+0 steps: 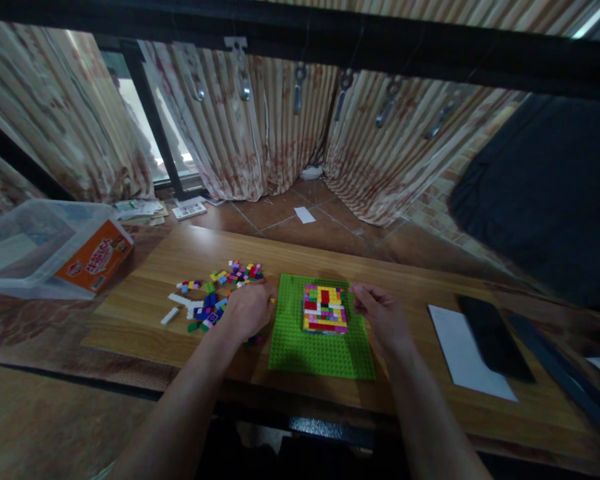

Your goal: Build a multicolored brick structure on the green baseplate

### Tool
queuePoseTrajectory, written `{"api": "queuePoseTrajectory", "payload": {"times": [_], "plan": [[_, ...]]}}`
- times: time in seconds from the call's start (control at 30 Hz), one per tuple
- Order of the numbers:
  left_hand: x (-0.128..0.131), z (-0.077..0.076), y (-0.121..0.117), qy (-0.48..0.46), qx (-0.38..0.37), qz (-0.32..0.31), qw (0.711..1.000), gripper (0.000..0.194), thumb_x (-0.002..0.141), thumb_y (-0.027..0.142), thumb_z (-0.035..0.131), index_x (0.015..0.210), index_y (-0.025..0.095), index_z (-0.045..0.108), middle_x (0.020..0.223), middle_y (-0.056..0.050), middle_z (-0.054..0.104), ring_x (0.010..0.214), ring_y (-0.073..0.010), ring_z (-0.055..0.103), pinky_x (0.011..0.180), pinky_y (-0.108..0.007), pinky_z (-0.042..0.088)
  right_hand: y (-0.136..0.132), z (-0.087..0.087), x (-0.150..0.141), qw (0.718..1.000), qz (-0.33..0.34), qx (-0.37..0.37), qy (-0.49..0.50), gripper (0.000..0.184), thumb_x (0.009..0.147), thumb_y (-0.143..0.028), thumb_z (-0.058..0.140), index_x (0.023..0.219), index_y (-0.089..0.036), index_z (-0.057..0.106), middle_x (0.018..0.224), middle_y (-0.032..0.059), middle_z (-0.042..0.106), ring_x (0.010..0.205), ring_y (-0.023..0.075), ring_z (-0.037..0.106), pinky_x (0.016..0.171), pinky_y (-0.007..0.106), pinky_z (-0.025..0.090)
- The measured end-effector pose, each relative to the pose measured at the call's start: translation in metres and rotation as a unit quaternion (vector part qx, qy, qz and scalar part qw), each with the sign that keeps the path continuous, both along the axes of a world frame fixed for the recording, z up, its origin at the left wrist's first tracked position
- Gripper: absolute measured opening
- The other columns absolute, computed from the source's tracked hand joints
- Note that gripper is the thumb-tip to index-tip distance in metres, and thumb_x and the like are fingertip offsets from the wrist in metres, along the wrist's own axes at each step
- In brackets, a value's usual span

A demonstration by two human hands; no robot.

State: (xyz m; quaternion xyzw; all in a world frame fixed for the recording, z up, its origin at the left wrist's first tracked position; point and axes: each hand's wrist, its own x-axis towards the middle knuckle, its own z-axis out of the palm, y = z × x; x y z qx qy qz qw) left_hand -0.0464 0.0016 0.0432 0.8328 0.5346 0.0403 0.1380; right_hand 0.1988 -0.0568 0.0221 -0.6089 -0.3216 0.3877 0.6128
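Note:
A green baseplate [300, 357] lies on the wooden table, bearing a low, roughly square build of multicoloured toy bricks [325, 310]. My left hand [250, 310] is closed, between a heap of loose toy bricks [211, 313] and the plate's left edge. A speck of yellow shows by its fingertips; whether they grip a brick is unclear. Over the plate's right side, my right hand [383, 317] has thumb and fingers pinched together just right of the build. Anything in that pinch is too small to make out.
A clear plastic bin [40, 247] with an orange label stands at the far left. White paper [467, 353] and a dark phone-like slab [495, 337] lie on the table's right. Behind the table hang striped curtains [285, 133]. A dark bar [330, 47] crosses the upper view.

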Motion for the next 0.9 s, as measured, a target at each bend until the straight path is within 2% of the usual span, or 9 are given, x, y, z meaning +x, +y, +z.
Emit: {"api": "queuePoseTrajectory", "payload": {"times": [0.1,0.17,0.27,0.33,0.47,0.57,0.7,0.8,0.9], "plan": [[0.001,0.000,0.003,-0.101,-0.030,0.009,0.994,0.018,0.085,0.014,0.051,0.085,0.017,0.069,0.084,-0.007,0.072,0.078,-0.0206,0.066,0.071,-0.029,0.046,0.001,0.001,-0.003,1.000,-0.008,0.014,-0.008,0.031,0.062,-0.048,0.081,0.072,-0.019,0.075,0.066,0.0005,0.066,0.057,0.0109,0.052,0.055,0.024,0.043],[0.004,0.001,0.005,-0.224,-0.072,0.001,0.972,0.016,0.086,0.017,0.052,0.084,0.016,0.069,0.080,-0.004,0.071,0.075,-0.0177,0.064,0.070,-0.027,0.045,0.000,0.003,-0.008,0.999,-0.002,0.037,-0.026,0.026,0.067,-0.044,0.079,0.075,-0.020,0.075,0.069,0.0008,0.068,0.060,0.0122,0.055,0.057,0.025,0.045],[0.012,0.004,0.002,-0.404,-0.162,0.014,0.900,0.013,0.083,0.024,0.059,0.085,0.015,0.069,0.077,-0.002,0.070,0.071,-0.0145,0.061,0.067,-0.025,0.045,-0.005,0.007,-0.020,0.993,0.028,0.087,-0.074,0.017,0.075,-0.038,0.074,0.081,-0.023,0.076,0.076,0.0011,0.071,0.068,0.0149,0.060,0.063,0.028,0.049],[0.020,0.006,-0.003,-0.481,-0.227,0.047,0.846,0.017,0.079,0.030,0.066,0.086,0.015,0.071,0.075,-0.001,0.069,0.066,-0.0122,0.057,0.063,-0.023,0.043,-0.010,0.010,-0.031,0.980,0.067,0.123,-0.141,0.012,0.081,-0.033,0.070,0.088,-0.025,0.076,0.083,0.0012,0.072,0.075,0.0158,0.063,0.069,0.029,0.050],[0.035,0.007,-0.016,-0.575,-0.336,0.102,0.738,0.028,0.067,0.037,0.080,0.084,0.016,0.073,0.071,0.001,0.068,0.060,-0.0081,0.053,0.058,-0.020,0.041,-0.019,0.015,-0.049,0.944,0.120,0.174,-0.253,0.015,0.087,-0.025,0.067,0.099,-0.028,0.076,0.097,0.0023,0.072,0.086,0.0164,0.066,0.075,0.029,0.053],[0.042,0.007,-0.022,-0.605,-0.383,0.117,0.688,0.034,0.060,0.039,0.087,0.080,0.015,0.073,0.069,0.002,0.066,0.060,-0.0075,0.053,0.059,-0.019,0.041,-0.022,0.015,-0.055,0.923,0.122,0.203,-0.304,0.017,0.089,-0.021,0.066,0.102,-0.028,0.074,0.098,0.0030,0.071,0.092,0.0166,0.067,0.082,0.030,0.054],[0.045,0.007,-0.026,-0.605,-0.394,0.104,0.684,0.037,0.059,0.045,0.087,0.072,0.014,0.070,0.066,0.001,0.064,0.061,-0.0087,0.054,0.059,-0.020,0.041,-0.023,0.014,-0.055,0.909,0.098,0.211,-0.345,0.015,0.091,-0.021,0.064,0.101,-0.026,0.074,0.095,0.0035,0.072,0.088,0.0166,0.068,0.081,0.030,0.054],[0.045,0.006,-0.027,-0.587,-0.393,0.073,0.704,0.038,0.066,0.050,0.081,0.069,0.014,0.069,0.065,0.000,0.063,0.062,-0.0094,0.053,0.061,-0.021,0.041,-0.024,0.015,-0.054,0.905,0.099,0.204,-0.358,0.015,0.092,-0.023,0.062,0.099,-0.027,0.075,0.094,0.0039,0.073,0.089,0.0175,0.068,0.082,0.032,0.055],[0.043,0.007,-0.027,-0.567,-0.376,0.040,0.732,0.037,0.073,0.051,0.075,0.072,0.014,0.071,0.070,-0.002,0.066,0.067,-0.0113,0.056,0.064,-0.023,0.043,-0.024,0.018,-0.046,0.919,0.099,0.188,-0.331,0.015,0.092,-0.026,0.061,0.097,-0.026,0.076,0.094,0.0039,0.073,0.088,0.0174,0.068,0.080,0.032,0.054]]}}
